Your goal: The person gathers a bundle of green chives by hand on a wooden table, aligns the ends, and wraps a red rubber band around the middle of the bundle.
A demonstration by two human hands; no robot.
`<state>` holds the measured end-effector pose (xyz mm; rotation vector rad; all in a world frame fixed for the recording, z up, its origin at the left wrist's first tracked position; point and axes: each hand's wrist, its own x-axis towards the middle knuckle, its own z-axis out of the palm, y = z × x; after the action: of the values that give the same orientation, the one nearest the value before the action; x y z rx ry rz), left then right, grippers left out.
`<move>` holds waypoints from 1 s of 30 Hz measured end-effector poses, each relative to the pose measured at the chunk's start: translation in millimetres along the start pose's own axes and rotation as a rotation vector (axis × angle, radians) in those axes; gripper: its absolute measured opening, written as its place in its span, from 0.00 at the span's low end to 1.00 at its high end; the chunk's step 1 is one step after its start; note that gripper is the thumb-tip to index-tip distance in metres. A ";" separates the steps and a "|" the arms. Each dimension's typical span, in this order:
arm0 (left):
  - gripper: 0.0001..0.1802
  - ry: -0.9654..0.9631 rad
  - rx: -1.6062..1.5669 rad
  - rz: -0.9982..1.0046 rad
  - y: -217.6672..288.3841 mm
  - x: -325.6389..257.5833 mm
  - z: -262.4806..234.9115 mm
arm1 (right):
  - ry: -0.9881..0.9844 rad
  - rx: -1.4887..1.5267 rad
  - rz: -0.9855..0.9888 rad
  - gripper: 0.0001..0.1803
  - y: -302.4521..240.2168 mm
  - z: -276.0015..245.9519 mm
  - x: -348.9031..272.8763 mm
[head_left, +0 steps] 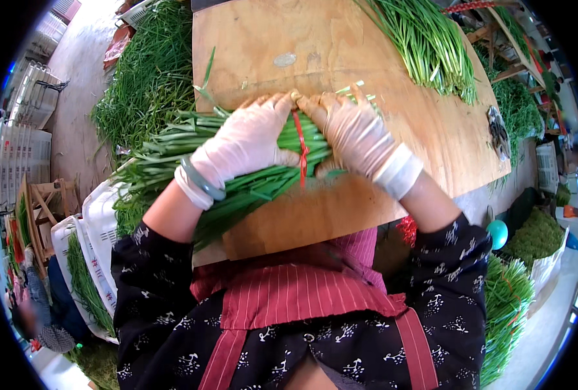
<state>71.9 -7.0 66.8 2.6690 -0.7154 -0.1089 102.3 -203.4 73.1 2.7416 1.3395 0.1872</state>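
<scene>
A thick bundle of long green leafy stalks, like garlic chives (165, 146), lies across the near part of a wooden board (263, 49). Its leaf ends hang past the board's left edge. Round its middle runs a red tie (302, 146) with a small knot facing me. My left hand (250, 136), in a pale glove, is wrapped round the bundle just left of the tie. Just right of it, my right hand (354, 130), gloved too, grips the stem end. The thumbs press the near side, and the fingers curl over the far side.
Loose chives (425, 49) lie on the board's far right, beside a small dark crumpled item (498, 133). A heap of greens (149, 91) stands beyond the left edge. White crates (90, 253) stand low on the left. At right are a teal balloon (497, 233) and more bundles (506, 312).
</scene>
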 end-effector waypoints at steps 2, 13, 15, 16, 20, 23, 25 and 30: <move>0.59 -0.063 0.028 -0.030 3.8 2.4 -14.4 | -0.095 0.126 0.045 0.53 3.0 -2.8 3.5; 0.57 -0.180 -0.083 -0.073 -22.5 12.1 -20.6 | -0.404 0.502 0.103 0.45 27.7 -26.3 49.0; 0.58 -0.286 -0.131 -0.082 -19.5 18.8 -29.5 | -0.552 0.624 0.154 0.43 33.7 -26.7 50.2; 0.58 -0.364 -0.134 -0.103 -21.6 18.5 -34.9 | -0.620 0.693 0.165 0.42 33.3 -26.0 51.9; 0.60 -0.431 -0.109 -0.032 -22.3 10.0 -40.8 | -0.854 1.108 0.278 0.31 19.0 -20.7 33.1; 0.59 -0.030 0.250 -0.002 -2.3 -10.3 -45.0 | -0.922 1.453 0.345 0.27 25.1 -4.1 22.9; 0.45 0.375 0.127 -0.060 29.4 -45.5 -45.2 | -0.941 1.590 0.343 0.27 25.0 12.7 18.7; 0.28 0.358 -1.246 -0.759 67.5 -153.1 30.3 | -0.768 0.953 0.196 0.45 31.3 5.5 27.8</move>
<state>-97.6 4.8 60.7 1.5165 0.4313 -0.1832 144.4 -200.7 73.7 2.9642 1.0475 -1.6979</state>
